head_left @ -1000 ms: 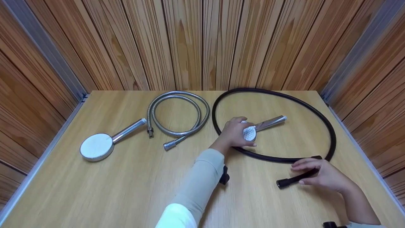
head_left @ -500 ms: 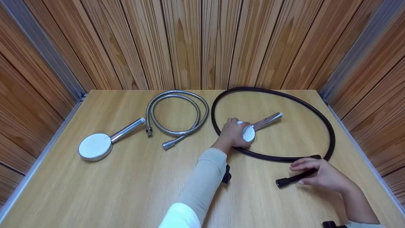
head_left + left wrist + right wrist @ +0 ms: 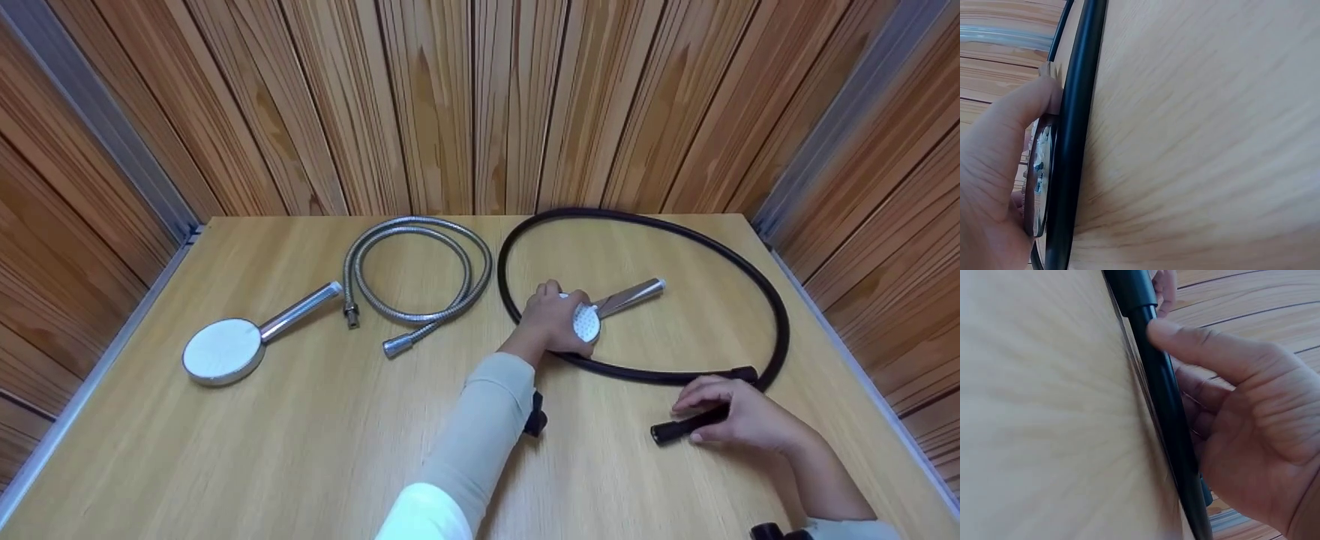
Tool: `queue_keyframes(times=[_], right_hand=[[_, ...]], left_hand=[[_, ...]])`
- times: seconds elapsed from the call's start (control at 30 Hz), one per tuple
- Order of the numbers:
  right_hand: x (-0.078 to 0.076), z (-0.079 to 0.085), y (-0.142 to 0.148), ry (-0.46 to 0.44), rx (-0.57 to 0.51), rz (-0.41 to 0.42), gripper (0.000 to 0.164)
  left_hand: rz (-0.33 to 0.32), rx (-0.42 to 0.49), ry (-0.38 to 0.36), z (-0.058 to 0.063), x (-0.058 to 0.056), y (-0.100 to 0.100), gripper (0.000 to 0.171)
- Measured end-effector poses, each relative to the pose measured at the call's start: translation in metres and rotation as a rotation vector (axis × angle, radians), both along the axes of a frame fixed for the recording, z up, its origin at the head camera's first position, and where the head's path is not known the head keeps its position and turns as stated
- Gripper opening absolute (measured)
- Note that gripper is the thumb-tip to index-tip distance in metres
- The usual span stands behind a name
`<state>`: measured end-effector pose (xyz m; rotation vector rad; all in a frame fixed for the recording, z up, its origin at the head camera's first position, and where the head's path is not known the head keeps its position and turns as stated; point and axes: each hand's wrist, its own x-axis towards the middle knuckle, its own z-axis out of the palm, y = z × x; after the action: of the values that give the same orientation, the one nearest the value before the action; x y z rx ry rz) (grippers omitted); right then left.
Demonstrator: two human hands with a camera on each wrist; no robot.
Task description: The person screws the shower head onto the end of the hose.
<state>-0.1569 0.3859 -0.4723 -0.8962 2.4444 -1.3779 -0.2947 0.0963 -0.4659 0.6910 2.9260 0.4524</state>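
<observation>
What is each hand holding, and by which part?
Left hand: the small shower head, by its round end. Right hand: the black hose, just behind one end fitting.

From above the rectangular light-wood counter (image 3: 300,465), the head camera is looking forward and down, standing farthest off and also taking in the brown wooden plank wall (image 3: 442,105) behind. The left-wrist camera (image 3: 535,418) is peering past the bare left grip (image 3: 551,322) from very near, skimming low over the counter, its view lying sideways with that surface filling the right. The right-wrist camera (image 3: 766,532) is looking past the bare right grip (image 3: 741,416) just as closely, the counter filling the left. The head and left-wrist views are sharing the round, white-faced chrome shower head (image 3: 587,324); all three are sharing parts of the long, black, flexible hose (image 3: 1075,124).
</observation>
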Motion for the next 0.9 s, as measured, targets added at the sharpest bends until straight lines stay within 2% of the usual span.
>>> queue_keyframes(times=[0.27,0.47,0.7,0.9], right_hand=[[0.001,-0.001,-0.006,-0.019,0.117,-0.037,0.022],[0.0,0.0,-0.006,-0.029,0.134,-0.045,0.019],[0.0,-0.001,-0.007,-0.012,0.142,-0.048,0.019],[0.001,-0.002,-0.006,-0.007,0.12,-0.044,0.018]], left_hand=[[-0.011,-0.029,0.026,0.002,-0.001,-0.005,0.084],[-0.048,-0.054,0.052,0.007,-0.003,-0.01,0.085],[-0.081,-0.018,0.056,0.01,-0.003,-0.015,0.081],[-0.123,0.018,0.098,0.014,-0.002,-0.023,0.076]])
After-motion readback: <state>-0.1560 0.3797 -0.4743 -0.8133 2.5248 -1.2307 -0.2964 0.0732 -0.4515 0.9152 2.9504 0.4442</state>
